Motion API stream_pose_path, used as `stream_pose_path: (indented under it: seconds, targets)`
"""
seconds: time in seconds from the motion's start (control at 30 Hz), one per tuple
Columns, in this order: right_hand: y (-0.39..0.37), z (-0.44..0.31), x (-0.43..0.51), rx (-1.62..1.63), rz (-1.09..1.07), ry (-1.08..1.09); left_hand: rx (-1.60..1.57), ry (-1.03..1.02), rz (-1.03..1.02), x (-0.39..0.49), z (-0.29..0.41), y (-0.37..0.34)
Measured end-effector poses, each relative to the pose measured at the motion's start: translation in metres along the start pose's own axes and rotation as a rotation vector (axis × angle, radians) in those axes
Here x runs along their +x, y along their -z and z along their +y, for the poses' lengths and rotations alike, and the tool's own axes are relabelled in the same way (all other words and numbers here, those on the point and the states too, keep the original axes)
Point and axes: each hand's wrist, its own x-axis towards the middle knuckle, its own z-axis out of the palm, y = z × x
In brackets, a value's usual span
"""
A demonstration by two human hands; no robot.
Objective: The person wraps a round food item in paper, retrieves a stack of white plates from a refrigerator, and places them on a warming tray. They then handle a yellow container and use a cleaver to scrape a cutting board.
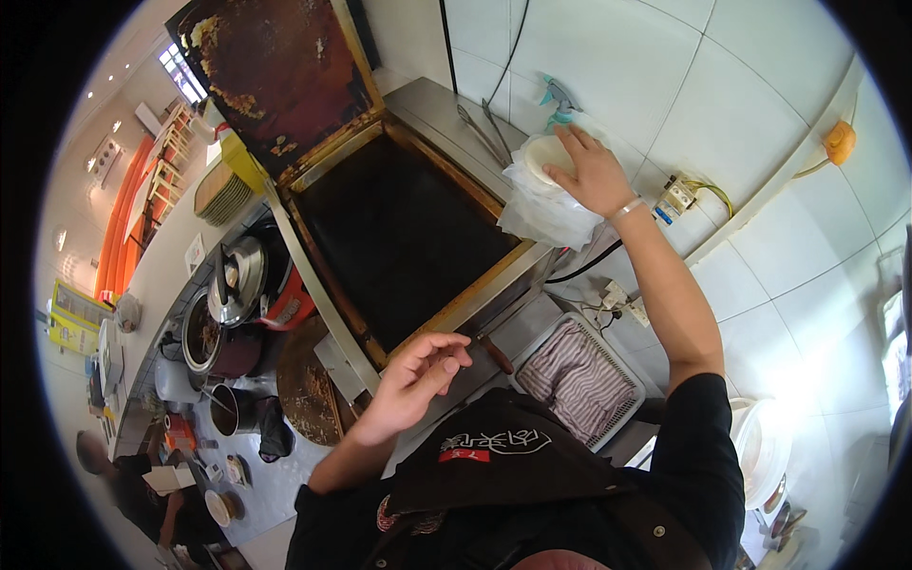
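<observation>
My right hand [591, 171] rests with fingers spread on a pale round stack [543, 160] in a clear plastic bag [552, 214], at the right of a griddle. Its fingertips lie at the stack's far rim, near a spray bottle [561, 103]. My left hand [424, 377] hovers by the griddle's front edge, fingers half curled, with nothing seen in it. The electric griddle [413, 228] has a dark plate and a rusty frame. Its raised lid [274, 78] is crusted with residue. Metal tongs [484, 135] lie between the griddle and the wall.
Below right sits a basket [634, 420] with a striped cloth [573, 370]. At left are a round chopping board [303, 385], a cleaver [342, 367], a lidded cooker [239, 281] and a metal pot [231, 410]. A co-worker [142, 491] is at lower left. Wall sockets [673, 199] and cables are at right.
</observation>
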Motion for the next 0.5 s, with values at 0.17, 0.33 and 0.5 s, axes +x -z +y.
stream_pose_path:
  seconds: [0.17, 0.33, 0.5]
  targets:
    - [-0.034, -0.017, -0.023, -0.426, 0.025, 0.019, 0.001, -0.075, 0.199, -0.041, -0.038, 0.006]
    - [-0.001, -0.066, -0.054, -0.226, 0.146, 0.145, 0.081, -0.089, 0.288, -0.062, -0.043, 0.036]
    - [-0.006, -0.164, -0.087, 0.556, -0.281, 0.097, 0.547, -0.499, 0.536, -0.026, -0.027, 0.053]
